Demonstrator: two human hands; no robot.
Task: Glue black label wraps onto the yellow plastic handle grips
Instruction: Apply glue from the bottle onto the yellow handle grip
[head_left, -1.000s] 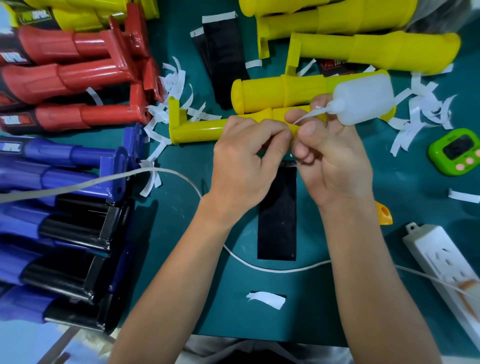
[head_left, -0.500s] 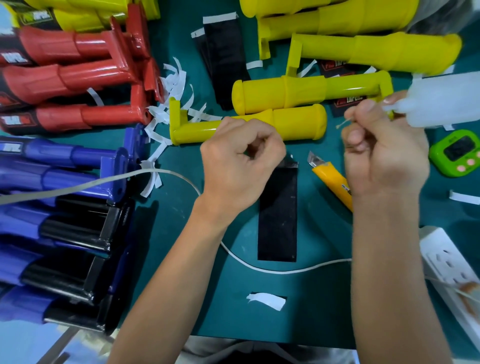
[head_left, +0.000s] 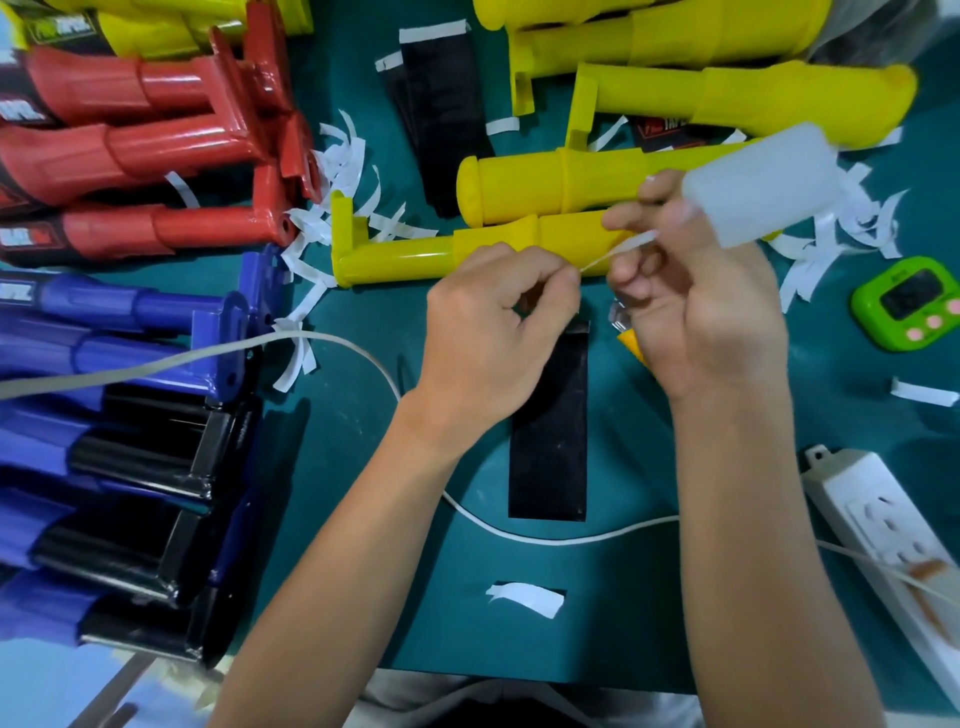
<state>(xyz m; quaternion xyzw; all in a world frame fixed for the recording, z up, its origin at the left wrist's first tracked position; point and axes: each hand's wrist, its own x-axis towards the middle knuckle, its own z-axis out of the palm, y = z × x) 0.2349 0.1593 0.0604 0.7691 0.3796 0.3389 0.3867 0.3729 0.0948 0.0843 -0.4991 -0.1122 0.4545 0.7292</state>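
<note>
A black label wrap lies flat on the green mat, just below my hands. Behind them a yellow handle grip lies sideways, with another yellow grip beyond it. My right hand grips a white glue bottle whose thin nozzle points left. My left hand is curled, and its thumb and fingers pinch the tip of that nozzle. A stack of spare black labels lies at the back.
Red grips and blue grips with black wraps fill the left side. White backing strips are scattered about. A yellow utility knife pokes out under my right hand. At right are a green timer and a power strip; a white cable crosses the mat.
My right hand swung out to the right with the glue bottle, then came back. Its nozzle tip is again at my left fingertips. My left hand stayed in place.
</note>
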